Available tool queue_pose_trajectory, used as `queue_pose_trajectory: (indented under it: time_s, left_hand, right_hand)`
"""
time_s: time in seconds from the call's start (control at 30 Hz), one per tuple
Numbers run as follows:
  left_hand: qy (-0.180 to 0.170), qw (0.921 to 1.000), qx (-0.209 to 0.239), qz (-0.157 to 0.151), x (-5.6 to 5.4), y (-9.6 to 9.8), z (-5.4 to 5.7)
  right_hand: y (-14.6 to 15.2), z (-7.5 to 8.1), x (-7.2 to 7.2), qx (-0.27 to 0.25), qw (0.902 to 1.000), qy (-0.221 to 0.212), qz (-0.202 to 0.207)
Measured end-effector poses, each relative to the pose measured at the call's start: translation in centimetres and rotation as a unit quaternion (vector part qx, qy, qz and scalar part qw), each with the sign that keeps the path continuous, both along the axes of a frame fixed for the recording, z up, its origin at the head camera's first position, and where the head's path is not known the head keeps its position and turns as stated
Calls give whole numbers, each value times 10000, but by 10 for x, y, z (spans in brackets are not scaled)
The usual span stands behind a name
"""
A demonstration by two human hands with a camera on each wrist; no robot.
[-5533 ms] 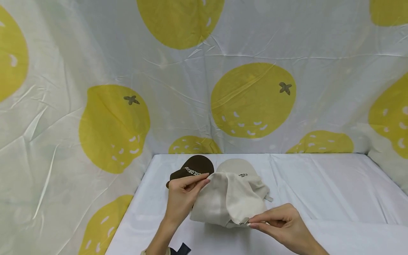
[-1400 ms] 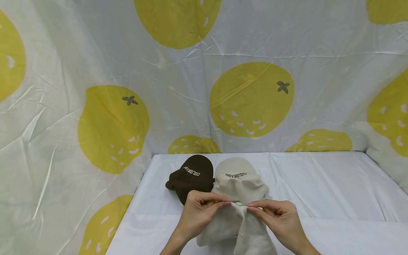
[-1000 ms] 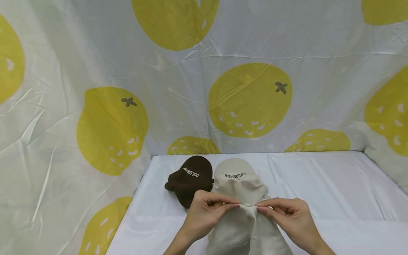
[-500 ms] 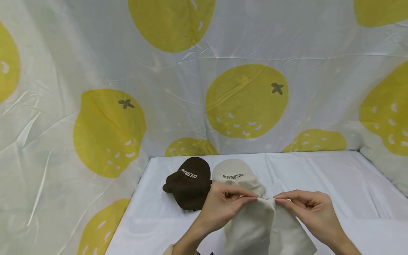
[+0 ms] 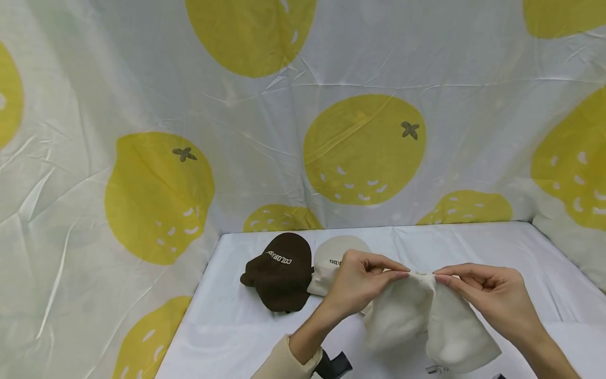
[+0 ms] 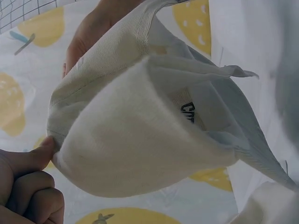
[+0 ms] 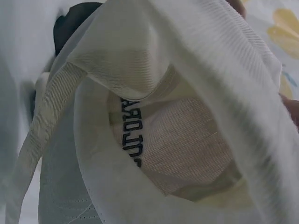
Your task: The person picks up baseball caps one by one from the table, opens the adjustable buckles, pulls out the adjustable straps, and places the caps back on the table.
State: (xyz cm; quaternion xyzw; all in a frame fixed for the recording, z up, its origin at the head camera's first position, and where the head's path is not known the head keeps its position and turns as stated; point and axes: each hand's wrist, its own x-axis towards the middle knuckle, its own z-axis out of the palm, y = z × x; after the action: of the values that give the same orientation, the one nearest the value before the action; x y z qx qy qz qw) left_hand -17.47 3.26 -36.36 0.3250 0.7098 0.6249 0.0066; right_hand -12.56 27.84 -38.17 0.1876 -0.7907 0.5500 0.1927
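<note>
A cream baseball cap (image 5: 402, 310) hangs crown-up between both hands above the table, its two sides drooping. My left hand (image 5: 360, 281) pinches the crown between thumb and fingertips, just left of the top button (image 5: 420, 272). On the other side of the button my right hand (image 5: 494, 295) pinches the cloth in the same way. A small metal buckle (image 5: 436, 369) dangles at the cap's lower edge. The right wrist view looks into the cap's hollow, where dark lettering (image 7: 132, 130) shows, with a loose strap (image 7: 44, 126) at the left.
A dark brown cap (image 5: 284, 279) lettered COLORADO lies on the white-covered table (image 5: 227, 316) at the left. Another cream cap (image 5: 326, 276) sits beside it, partly hidden behind my left hand. A lemon-print cloth (image 5: 260, 147) hangs behind the table.
Both hands have carried the pinched cap right and upward over the last second. Earlier, the hands held it further apart, the right one at the buckle. The other two caps stay put.
</note>
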Motion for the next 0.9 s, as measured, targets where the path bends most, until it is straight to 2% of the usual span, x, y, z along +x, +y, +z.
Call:
queue_pose_trajectory:
  time_s: [0.17,0.37,0.53,0.7,0.9]
  left_hand:
    - [69,9999,-54,125,-19,20,-3]
    - [46,9991,-236,347,-44,41,-3]
    - [173,9971,-409,618,-69,56,-5]
    - [309,9935,-607,912,-90,71,-6]
    - [425,9902,-882,1000,-112,83,-1]
  right_hand:
    - [16,3,-15,457,9981,50,-418]
    - [33,3,-44,668,9942,-118,-833]
    - [44,2,-69,976,9901,-283,-968]
    - [53,4,-91,1115,9884,-262,-996]
    - [60,8,-115,1129,9861,-190,-1207]
